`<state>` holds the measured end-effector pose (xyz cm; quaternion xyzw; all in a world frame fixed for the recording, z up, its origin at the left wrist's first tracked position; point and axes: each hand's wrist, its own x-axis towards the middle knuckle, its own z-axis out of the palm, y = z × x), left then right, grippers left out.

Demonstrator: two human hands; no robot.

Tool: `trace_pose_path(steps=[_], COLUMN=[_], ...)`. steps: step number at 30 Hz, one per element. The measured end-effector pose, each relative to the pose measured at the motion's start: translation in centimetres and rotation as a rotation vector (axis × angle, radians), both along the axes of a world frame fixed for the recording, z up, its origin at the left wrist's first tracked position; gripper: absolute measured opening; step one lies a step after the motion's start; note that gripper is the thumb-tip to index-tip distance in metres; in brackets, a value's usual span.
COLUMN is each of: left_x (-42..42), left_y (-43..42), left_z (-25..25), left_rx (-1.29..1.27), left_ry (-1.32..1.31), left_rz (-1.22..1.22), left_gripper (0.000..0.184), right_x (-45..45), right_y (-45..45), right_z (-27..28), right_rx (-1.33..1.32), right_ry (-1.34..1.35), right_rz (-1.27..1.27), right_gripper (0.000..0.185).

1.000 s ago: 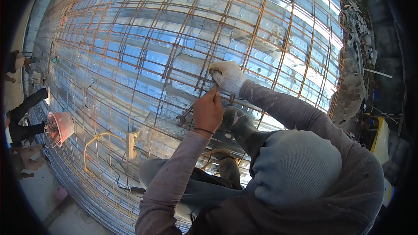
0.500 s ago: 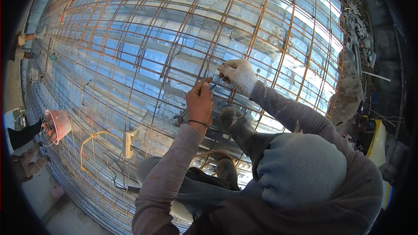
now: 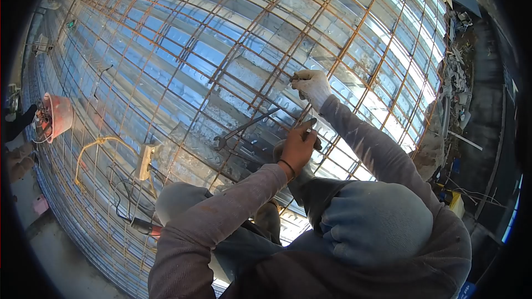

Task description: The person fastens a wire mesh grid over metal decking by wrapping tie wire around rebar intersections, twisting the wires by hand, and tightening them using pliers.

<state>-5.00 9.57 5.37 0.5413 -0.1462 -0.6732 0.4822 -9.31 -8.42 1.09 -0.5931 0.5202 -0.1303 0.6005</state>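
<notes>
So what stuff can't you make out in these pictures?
All in the head view:
- What the left hand has, if anything: its own fingers cover it.
- What is at the gloved right hand's fingertips: too small.
- What's inside the pink bucket: too small and jumbled.
- All of the red and black thing: the left sleeve may hide some.
- Whose dark limb that is: cut off by the left edge.
</notes>
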Motion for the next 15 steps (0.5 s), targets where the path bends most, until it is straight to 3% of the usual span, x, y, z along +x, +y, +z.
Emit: trace_pose_path(steps=[5,8,10,15], left_x=[0.9,0.5,0.4,0.8], left_y=[-0.7,-0.6,-0.6,-0.5], left_z=[0.5,-0.9,-1.0,0.6], left_rx=[0.095,0.06,0.081,0.186], left_ry=[0.045,0.085,0.106,0.08], left_rz=[0.007,0.041,0.055,0.104], left_gripper=[0.036,0.036,0.037,0.038], right_x=[0.4,1.1,1.6,1.8], right_y=[-0.5,-0.1,0.5,1.0], right_z=[-1.4,-0.3,0.2,2.3], right_rx=[0.021,-0.107,-0.445,-0.471], right_ry=[-0.033,0.182,0.405,0.584], right_rz=[-0.001,0.096,0.252,0.268], right_gripper=[0.028,0.026,0.023,0.023])
